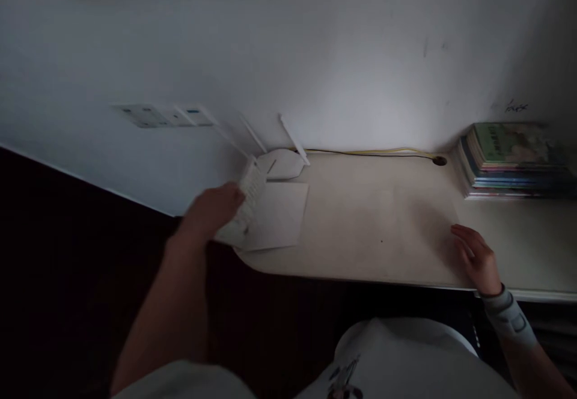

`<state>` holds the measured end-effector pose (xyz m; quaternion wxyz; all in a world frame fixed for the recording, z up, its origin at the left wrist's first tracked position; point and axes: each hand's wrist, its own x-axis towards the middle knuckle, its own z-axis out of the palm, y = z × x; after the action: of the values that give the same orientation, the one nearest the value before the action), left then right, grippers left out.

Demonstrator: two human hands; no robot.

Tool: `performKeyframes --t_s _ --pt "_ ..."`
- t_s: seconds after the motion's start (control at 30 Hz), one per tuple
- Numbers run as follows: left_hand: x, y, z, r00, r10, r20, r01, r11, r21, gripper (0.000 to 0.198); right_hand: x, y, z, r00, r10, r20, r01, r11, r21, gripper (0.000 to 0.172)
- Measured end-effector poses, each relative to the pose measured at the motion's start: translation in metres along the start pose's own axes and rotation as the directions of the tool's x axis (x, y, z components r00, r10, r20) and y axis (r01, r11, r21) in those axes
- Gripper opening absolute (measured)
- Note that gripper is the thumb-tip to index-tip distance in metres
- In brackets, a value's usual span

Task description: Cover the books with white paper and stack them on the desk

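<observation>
Head view: left hand gripping a white router over the desk's near left corner

The router stands tilted on its edge, slotted face showing, above a sheet of paper, with thin antennas fanning toward the wall. A one-handed hold could slip and drop it past the desk edge, or the antennas could snag the wall. The left forearm reaches forward, fingers hidden behind the router. The right hand lies open on the desk, wearing a grey wrist brace, near a stack of books.
</observation>
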<state>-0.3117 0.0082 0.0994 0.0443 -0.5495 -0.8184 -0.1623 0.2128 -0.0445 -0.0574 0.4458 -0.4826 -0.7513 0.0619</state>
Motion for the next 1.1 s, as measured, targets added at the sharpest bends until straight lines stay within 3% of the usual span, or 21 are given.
performKeyframes --t_s 0.07,0.1,0.2,0.27,0.33,0.43,0.5,0.6,0.73,1.1 --pt "-0.001 0.013 -0.033 0.997 0.004 0.079 -0.011 0.997 0.08 0.027 0.001 -0.006 0.0 1.0 0.021 -0.001 -0.021 1.0 0.009 0.026" --pt "-0.005 0.024 -0.045 0.998 0.003 0.058 -0.007 0.997 0.071 0.023 0.002 -0.011 0.001 0.999 0.034 -0.002 -0.034 0.999 0.019 0.025" --pt "-0.025 0.07 -0.06 0.999 0.033 0.01 -0.031 0.993 -0.118 0.025 0.011 -0.034 0.009 0.997 0.06 0.048 -0.064 0.995 0.077 0.027" --pt "-0.039 0.103 -0.05 0.997 0.083 -0.002 -0.08 0.958 -0.274 0.024 0.019 -0.048 0.017 0.99 0.069 0.124 -0.086 0.987 0.134 0.033" --pt "-0.051 0.133 -0.027 0.986 0.166 0.006 -0.144 0.875 -0.463 0.023 0.027 -0.058 0.024 0.979 0.086 0.183 -0.127 0.966 0.226 0.047" --pt "-0.065 0.166 0.012 0.959 0.266 0.095 -0.136 0.73 -0.67 0.02 0.035 -0.061 0.026 0.979 0.097 0.179 -0.154 0.927 0.341 0.059" --pt "-0.075 0.182 0.034 0.925 0.351 0.146 -0.141 0.674 -0.725 0.018 0.037 -0.059 0.022 0.985 0.04 0.169 -0.098 0.932 0.35 0.06" --pt "-0.091 0.2 0.052 0.874 0.459 0.157 -0.215 0.655 -0.724 0.018 0.037 -0.058 0.018 0.965 -0.079 0.25 -0.021 0.926 0.377 0.07" --pt "-0.103 0.215 0.058 0.849 0.51 0.138 -0.318 0.703 -0.637 0.018 0.039 -0.063 0.027 0.913 -0.088 0.399 -0.1 0.899 0.427 0.091" --pt "-0.1 0.225 0.053 0.83 0.543 0.128 -0.397 0.736 -0.548 0.02 0.041 -0.068 0.042 0.91 -0.056 0.412 -0.162 0.864 0.476 0.088"
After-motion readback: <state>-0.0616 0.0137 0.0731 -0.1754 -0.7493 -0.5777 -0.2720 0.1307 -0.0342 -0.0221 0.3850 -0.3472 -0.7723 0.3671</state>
